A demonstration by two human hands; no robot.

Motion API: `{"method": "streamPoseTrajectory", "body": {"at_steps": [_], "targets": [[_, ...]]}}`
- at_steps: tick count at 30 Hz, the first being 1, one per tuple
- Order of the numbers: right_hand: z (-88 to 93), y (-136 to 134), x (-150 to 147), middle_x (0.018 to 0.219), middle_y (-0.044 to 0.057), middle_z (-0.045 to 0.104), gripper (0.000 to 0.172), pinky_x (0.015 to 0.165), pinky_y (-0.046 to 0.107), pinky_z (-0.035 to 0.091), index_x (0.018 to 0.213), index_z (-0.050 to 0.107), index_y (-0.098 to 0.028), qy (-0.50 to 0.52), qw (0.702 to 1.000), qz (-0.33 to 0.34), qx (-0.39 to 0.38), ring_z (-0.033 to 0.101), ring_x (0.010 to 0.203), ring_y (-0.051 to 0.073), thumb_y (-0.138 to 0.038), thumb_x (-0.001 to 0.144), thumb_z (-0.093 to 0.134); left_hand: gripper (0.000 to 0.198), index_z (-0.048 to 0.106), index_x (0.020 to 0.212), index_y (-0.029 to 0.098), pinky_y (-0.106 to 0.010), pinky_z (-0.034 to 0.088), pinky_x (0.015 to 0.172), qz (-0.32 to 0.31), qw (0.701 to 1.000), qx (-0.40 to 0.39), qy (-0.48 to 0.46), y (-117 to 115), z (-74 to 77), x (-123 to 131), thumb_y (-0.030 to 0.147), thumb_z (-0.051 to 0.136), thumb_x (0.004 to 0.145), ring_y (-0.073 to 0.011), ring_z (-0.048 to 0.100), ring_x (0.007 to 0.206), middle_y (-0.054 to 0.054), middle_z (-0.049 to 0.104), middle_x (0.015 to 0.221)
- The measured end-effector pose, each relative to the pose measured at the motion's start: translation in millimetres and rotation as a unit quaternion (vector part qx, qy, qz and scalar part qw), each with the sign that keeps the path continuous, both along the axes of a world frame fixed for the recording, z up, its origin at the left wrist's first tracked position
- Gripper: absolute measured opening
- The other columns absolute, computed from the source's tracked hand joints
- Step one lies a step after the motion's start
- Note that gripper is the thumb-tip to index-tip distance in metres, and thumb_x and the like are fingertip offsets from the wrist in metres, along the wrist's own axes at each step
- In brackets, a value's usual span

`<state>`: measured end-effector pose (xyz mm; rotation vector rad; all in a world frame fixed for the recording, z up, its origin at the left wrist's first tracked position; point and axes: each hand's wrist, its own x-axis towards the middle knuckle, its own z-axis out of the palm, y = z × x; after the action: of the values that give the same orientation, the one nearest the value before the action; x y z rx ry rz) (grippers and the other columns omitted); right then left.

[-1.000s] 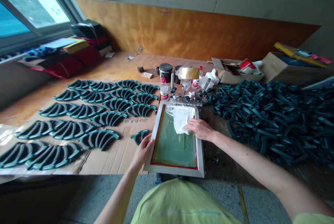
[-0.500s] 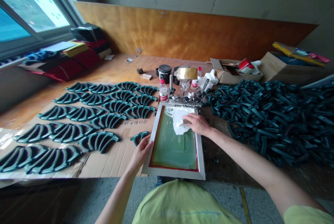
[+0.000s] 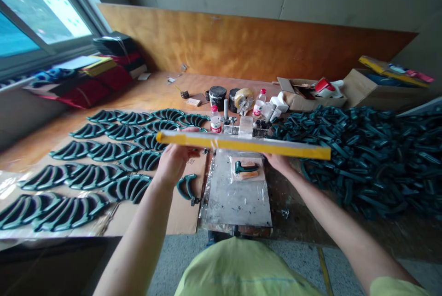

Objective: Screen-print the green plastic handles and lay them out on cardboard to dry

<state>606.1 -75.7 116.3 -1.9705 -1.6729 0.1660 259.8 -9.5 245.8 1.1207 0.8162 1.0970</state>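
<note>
The screen printing frame (image 3: 241, 144) is tilted up and seen edge-on, yellow tape along its edge. My left hand (image 3: 176, 155) grips its left part, fingertips showing over the top and thumb below. My right hand (image 3: 278, 161) is at the underside of its right half; the fingers are hidden by the frame. Below lies a stained metal base plate (image 3: 238, 204). On it a dark green curved handle piece (image 3: 246, 167) sits in a small block fixture (image 3: 249, 175). A pale block (image 3: 246, 126) shows above the frame, by the hinge clamps (image 3: 264, 124).
Rows of green handle pieces (image 3: 93, 171) lie on cardboard (image 3: 181, 222) at left. Many more form a heap (image 3: 359, 162) at right. Behind the frame stand bottles (image 3: 216, 121), black tubs (image 3: 218, 98) and a tape roll (image 3: 244, 99). A cardboard box (image 3: 311, 95) stands at back right.
The frame has swung up from lying flat, uncovering the base plate and the green piece. My left hand has moved up with it; my right hand is now partly behind it.
</note>
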Motion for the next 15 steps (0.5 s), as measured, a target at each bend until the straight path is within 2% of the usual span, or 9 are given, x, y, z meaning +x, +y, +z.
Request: {"method": "streamPoseTrajectory", "body": {"at_steps": [3, 5, 6, 8, 10, 11, 13, 15], "targets": [[-26.8, -19, -22, 0.093, 0.005, 0.070, 0.030, 0.074, 0.026, 0.049, 0.105, 0.065, -0.015, -0.020, 0.995, 0.085, -0.050, 0.063, 0.084, 0.017, -0.026, 0.078, 0.073, 0.045, 0.061, 0.094, 0.019, -0.023, 0.050, 0.060, 0.018, 0.999, 0.013, -0.023, 16, 11.1, 17, 0.062, 0.055, 0.083, -0.0152, 0.066, 0.073, -0.004, 0.070, 0.079], [-30.7, -25, -36, 0.102, 0.006, 0.067, 0.029, 0.085, 0.032, 0.047, 0.105, 0.064, -0.019, -0.044, 0.988, 0.124, -0.076, 0.060, 0.097, 0.020, -0.022, 0.078, 0.074, 0.043, 0.059, 0.097, 0.021, -0.021, 0.049, 0.059, 0.069, 0.997, 0.002, -0.042, 10, 1.0, 25, 0.061, 0.056, 0.084, -0.0129, 0.065, 0.068, -0.001, 0.069, 0.076], [-28.3, -27, -43, 0.101, 0.006, 0.065, 0.023, 0.088, 0.034, 0.045, 0.101, 0.065, -0.020, -0.053, 0.987, 0.128, -0.080, 0.058, 0.100, 0.021, -0.020, 0.079, 0.073, 0.041, 0.059, 0.099, 0.021, -0.020, 0.049, 0.058, 0.083, 0.996, -0.020, -0.039, 1, -9.9, 28, 0.059, 0.057, 0.084, -0.0120, 0.065, 0.066, -0.001, 0.069, 0.076], [-17.9, -34, -60, 0.097, 0.005, 0.062, 0.010, 0.088, 0.034, 0.044, 0.093, 0.065, -0.019, -0.060, 0.989, 0.120, -0.068, 0.055, 0.098, 0.020, -0.021, 0.084, 0.069, 0.042, 0.060, 0.103, 0.019, -0.021, 0.049, 0.055, 0.048, 0.992, -0.114, 0.004, -28, -40.6, 37, 0.056, 0.061, 0.083, -0.0127, 0.065, 0.065, -0.003, 0.071, 0.080], [-7.1, -45, -85, 0.093, 0.006, 0.060, 0.007, 0.086, 0.033, 0.044, 0.090, 0.065, -0.018, -0.065, 0.989, 0.131, -0.033, 0.053, 0.095, 0.020, -0.024, 0.086, 0.066, 0.049, 0.062, 0.106, 0.015, -0.025, 0.050, 0.051, -0.086, 0.956, -0.265, 0.089, -64, -75.9, 46, 0.058, 0.060, 0.083, -0.0192, 0.070, 0.071, -0.011, 0.074, 0.090], [-3.8, -51, -98, 0.092, 0.006, 0.060, 0.008, 0.085, 0.033, 0.044, 0.091, 0.065, -0.018, -0.069, 0.985, 0.156, -0.012, 0.053, 0.094, 0.020, -0.025, 0.088, 0.064, 0.048, 0.061, 0.108, 0.016, -0.027, 0.053, 0.055, -0.114, 0.938, -0.314, 0.092, -81, -92.3, 50, 0.057, 0.059, 0.084, -0.0221, 0.071, 0.080, -0.013, 0.074, 0.097], [-3.2, -62, -118, 0.091, 0.005, 0.061, 0.010, 0.085, 0.032, 0.044, 0.094, 0.066, -0.020, -0.080, 0.965, 0.247, 0.015, 0.054, 0.093, 0.019, -0.027, 0.091, 0.060, 0.038, 0.062, 0.096, 0.017, -0.028, 0.055, 0.058, -0.106, 0.920, -0.370, 0.076, -106, -119.5, 51, 0.053, 0.057, 0.086, -0.0239, 0.072, 0.086, -0.011, 0.074, 0.092], [-9.0, -67, -113, 0.092, 0.004, 0.064, 0.014, 0.084, 0.031, 0.046, 0.101, 0.067, -0.024, -0.071, 0.951, 0.301, 0.012, 0.056, 0.091, 0.018, -0.028, 0.093, 0.055, 0.032, 0.060, 0.085, 0.017, -0.027, 0.053, 0.057, -0.053, 0.921, -0.378, 0.083, -112, -139.3, 39, 0.050, 0.057, 0.086, -0.0234, 0.072, 0.082, -0.009, 0.073, 0.081]]}}
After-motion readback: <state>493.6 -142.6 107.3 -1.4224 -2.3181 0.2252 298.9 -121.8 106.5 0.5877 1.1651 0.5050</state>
